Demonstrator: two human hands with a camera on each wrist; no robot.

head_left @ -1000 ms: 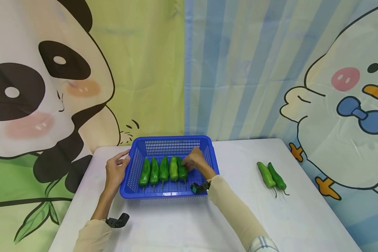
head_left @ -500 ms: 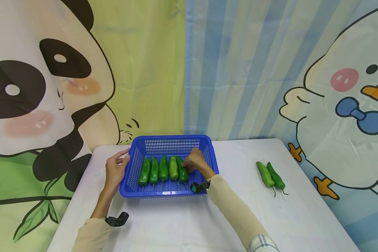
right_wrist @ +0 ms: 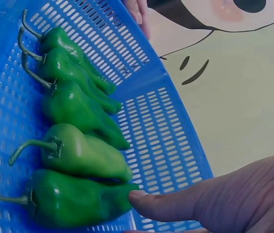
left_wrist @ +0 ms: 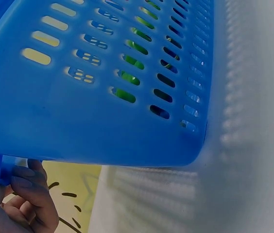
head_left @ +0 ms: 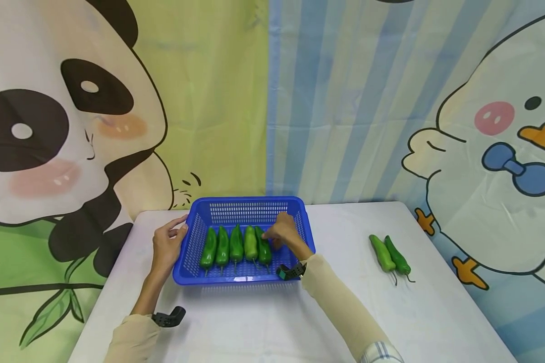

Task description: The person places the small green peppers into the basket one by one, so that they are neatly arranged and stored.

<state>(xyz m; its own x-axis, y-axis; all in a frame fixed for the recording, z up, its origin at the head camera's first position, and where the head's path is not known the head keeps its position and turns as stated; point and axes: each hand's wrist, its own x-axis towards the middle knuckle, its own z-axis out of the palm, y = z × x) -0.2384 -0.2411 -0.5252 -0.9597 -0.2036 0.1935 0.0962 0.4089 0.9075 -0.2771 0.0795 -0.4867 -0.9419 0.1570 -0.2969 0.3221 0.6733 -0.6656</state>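
A blue perforated plastic basket stands on the table. Several green peppers lie side by side across its floor, among them a lighter one. My left hand grips the basket's left rim, with curled fingers showing in the left wrist view. Inside the basket, my right hand is at the rightmost green pepper. Its thumb presses the pepper's narrow tip, and the other fingers curl beneath, mostly hidden. Stems point toward the near side.
On the white tablecloth, a light green pepper and a darker pepper lie together to the right. Behind the table hangs a printed curtain with a panda and a white bird.
The rightmost pepper has turned slightly, its stem end shifting toward me and to the right. The right hand has barely moved. The left hand keeps its place on the rim.
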